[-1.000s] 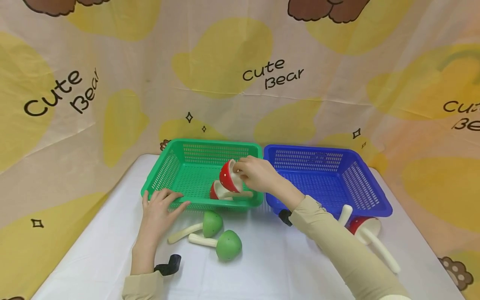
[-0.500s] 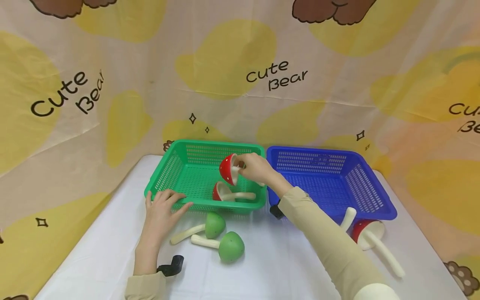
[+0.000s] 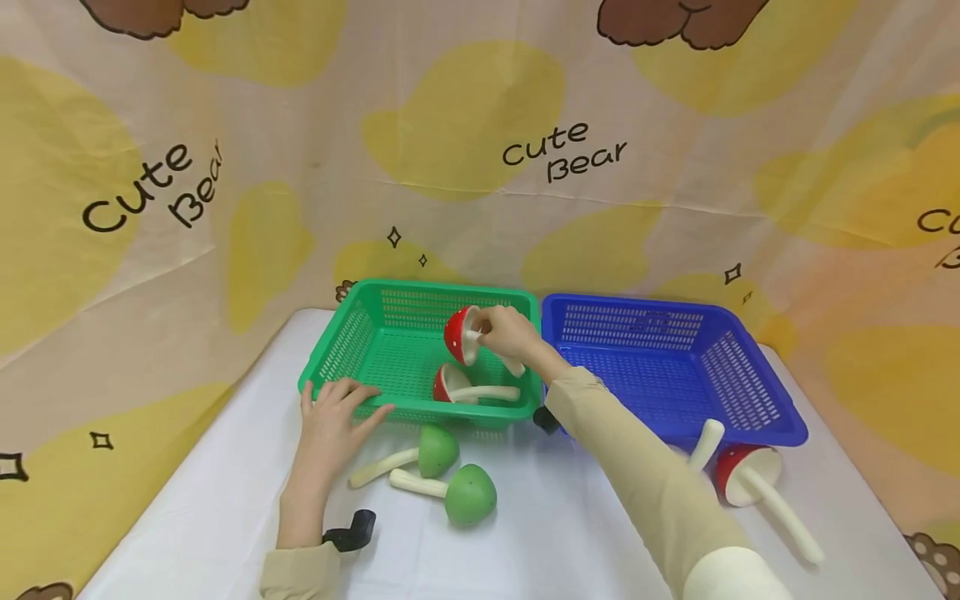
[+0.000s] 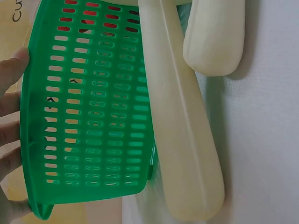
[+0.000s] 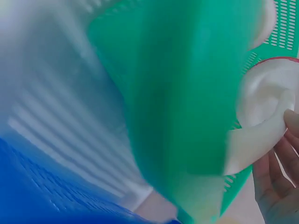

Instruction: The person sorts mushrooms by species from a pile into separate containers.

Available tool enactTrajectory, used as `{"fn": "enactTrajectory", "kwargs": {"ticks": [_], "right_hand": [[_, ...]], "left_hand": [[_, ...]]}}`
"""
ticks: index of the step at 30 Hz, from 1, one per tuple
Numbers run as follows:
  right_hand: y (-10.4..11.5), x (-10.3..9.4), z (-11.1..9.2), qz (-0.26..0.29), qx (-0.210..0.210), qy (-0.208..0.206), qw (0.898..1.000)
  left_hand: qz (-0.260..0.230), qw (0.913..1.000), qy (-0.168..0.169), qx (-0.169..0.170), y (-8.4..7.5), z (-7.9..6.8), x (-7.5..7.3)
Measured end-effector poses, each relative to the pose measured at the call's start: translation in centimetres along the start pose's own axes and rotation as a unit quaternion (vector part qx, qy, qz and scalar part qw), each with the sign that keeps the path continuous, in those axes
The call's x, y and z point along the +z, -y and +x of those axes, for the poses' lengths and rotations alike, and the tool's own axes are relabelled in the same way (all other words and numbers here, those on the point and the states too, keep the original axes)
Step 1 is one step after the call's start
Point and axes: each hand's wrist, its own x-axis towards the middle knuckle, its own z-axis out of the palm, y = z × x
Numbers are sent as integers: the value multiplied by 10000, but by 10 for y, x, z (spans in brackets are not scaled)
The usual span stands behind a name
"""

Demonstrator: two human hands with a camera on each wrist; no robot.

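Rising slightly since a second ago, a red-capped mushroom (image 3: 461, 336) is hanging cap-left above the green basket (image 3: 401, 354), the right hand (image 3: 508, 332) pinching its stem; below, a second mushroom (image 3: 477, 392) is lying inside, now showing its stem more fully. Well apart, the left hand (image 3: 333, 421) is resting spread fingers on the basket's near rim. Rightward, a blue basket (image 3: 637, 379) is standing alongside; nearer, two green-capped mushrooms (image 3: 461, 493) are lying on the white table (image 3: 555, 533).
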Motion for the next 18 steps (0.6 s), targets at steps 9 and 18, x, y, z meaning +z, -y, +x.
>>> {"fn": "enactTrajectory", "kwargs": {"ticks": [9,18], "right_hand": [[-11,18,5,118,495,-105,9987],[-13,28,6,-64,686,43,9976]], "left_hand": [[29,10000,-10,-17,0,1,0],[50,10000,33,-28,1,2,1]]}}
